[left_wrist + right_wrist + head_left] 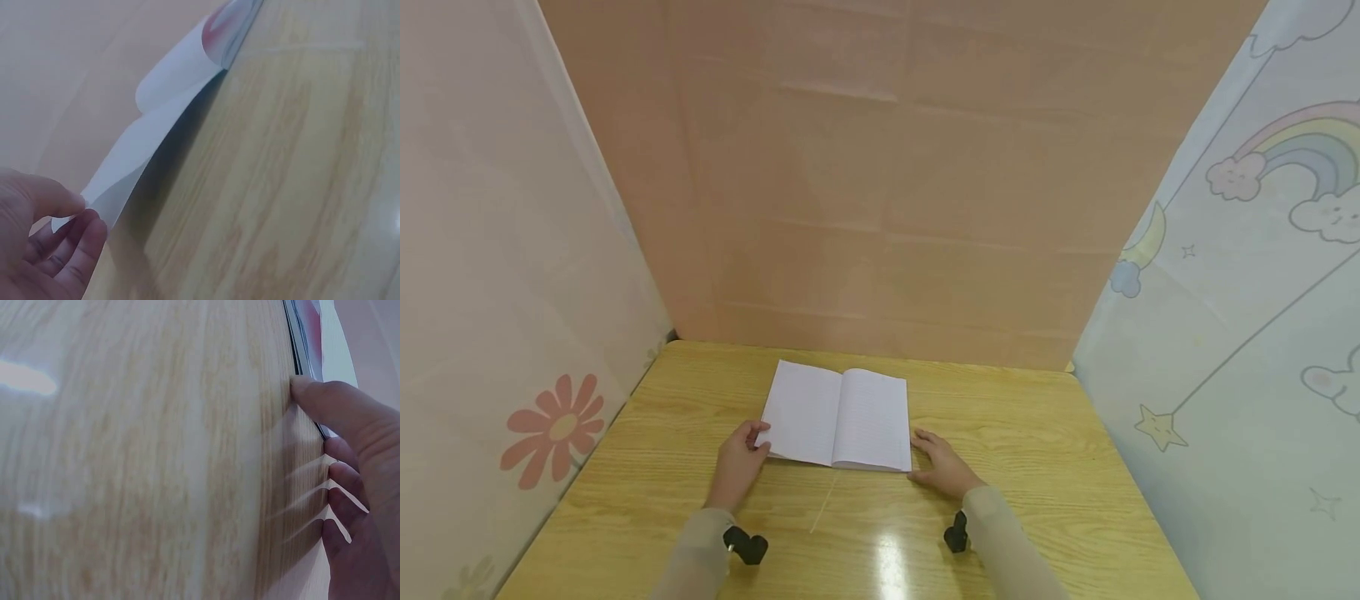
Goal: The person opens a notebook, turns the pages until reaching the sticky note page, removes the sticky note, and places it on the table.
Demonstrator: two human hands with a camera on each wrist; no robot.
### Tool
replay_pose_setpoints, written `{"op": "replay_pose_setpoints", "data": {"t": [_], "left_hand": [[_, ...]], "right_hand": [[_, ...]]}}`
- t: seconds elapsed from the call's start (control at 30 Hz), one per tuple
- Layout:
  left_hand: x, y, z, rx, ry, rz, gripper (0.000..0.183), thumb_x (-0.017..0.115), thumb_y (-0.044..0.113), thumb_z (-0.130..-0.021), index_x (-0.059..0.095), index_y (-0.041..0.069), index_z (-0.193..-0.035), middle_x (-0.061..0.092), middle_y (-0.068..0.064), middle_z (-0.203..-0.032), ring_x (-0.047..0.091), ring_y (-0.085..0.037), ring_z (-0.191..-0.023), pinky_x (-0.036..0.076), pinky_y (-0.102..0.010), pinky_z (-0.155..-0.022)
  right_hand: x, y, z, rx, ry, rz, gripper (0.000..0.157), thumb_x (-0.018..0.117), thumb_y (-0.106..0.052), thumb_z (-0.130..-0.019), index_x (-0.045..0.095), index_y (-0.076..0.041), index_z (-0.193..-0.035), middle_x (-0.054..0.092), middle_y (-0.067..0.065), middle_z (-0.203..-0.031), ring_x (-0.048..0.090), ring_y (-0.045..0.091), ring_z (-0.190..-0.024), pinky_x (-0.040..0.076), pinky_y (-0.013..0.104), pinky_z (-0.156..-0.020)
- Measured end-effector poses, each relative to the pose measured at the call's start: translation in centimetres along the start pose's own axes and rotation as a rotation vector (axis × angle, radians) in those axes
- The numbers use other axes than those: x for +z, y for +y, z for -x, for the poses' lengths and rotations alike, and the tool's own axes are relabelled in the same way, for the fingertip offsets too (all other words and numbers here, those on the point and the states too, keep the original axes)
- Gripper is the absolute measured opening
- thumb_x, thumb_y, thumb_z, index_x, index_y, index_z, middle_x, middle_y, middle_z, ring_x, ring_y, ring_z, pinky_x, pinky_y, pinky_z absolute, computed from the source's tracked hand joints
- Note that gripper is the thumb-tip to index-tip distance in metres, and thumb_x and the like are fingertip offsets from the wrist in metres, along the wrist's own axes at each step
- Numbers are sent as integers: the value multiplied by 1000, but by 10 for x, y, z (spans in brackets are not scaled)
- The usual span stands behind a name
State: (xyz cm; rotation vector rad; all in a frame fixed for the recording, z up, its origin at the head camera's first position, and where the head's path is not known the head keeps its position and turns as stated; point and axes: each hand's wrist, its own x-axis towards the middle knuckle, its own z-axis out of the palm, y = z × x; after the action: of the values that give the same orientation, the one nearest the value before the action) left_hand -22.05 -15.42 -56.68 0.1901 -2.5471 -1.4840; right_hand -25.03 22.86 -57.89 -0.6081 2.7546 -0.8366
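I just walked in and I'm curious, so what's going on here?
A lined notebook lies open on a wood-grain table. A person's left hand pinches the outer edge of the notebook's left side, which is held slightly off the table. Their right hand touches the opposite edge, near the lower corner.

A notebook [801, 412] lies open on the table [1015, 442] near its far edge, between the left hand [739, 462] and the right hand [947, 468]. A backdrop [880, 183] stands behind that edge.
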Motion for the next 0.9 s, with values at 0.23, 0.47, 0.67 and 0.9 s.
{"op": "replay_pose_setpoints", "data": {"t": [0.23,0.47,0.67,0.9], "left_hand": [[-2,-11,2,-1,-45,-67,25,67,0,-84,63,-1,-109,64,-21,-112,59,-31,-102,49,-47,-88],[-4,-16,1,-12,-88,-116,24,68,0,-83,65,-2,-106,66,-22,-110,60,-34,-104,49,-50,-91],[-7,-15,-1,-17,-110,-155,21,66,-1,-84,68,-4,-105,65,-23,-110,61,-36,-104,49,-51,-90],[-12,-13,0,-35,-129,-197,21,65,0,-85,69,-3,-105,62,-21,-104,60,-32,-98,50,-49,-85]], "right_hand": [[0,0,0,-6,0,-3,72,74,-32,-85,45,2,-142,33,18,-153,30,42,-140,32,58,-110],[0,0,0,-7,2,14,72,74,-32,-85,45,1,-142,34,17,-153,31,42,-140,31,57,-110],[1,1,-1,-7,8,19,72,74,-32,-85,45,1,-142,34,16,-153,31,41,-140,31,57,-111],[3,2,0,-9,13,7,72,74,-32,-85,46,1,-142,34,17,-153,31,41,-140,31,57,-110]]}}
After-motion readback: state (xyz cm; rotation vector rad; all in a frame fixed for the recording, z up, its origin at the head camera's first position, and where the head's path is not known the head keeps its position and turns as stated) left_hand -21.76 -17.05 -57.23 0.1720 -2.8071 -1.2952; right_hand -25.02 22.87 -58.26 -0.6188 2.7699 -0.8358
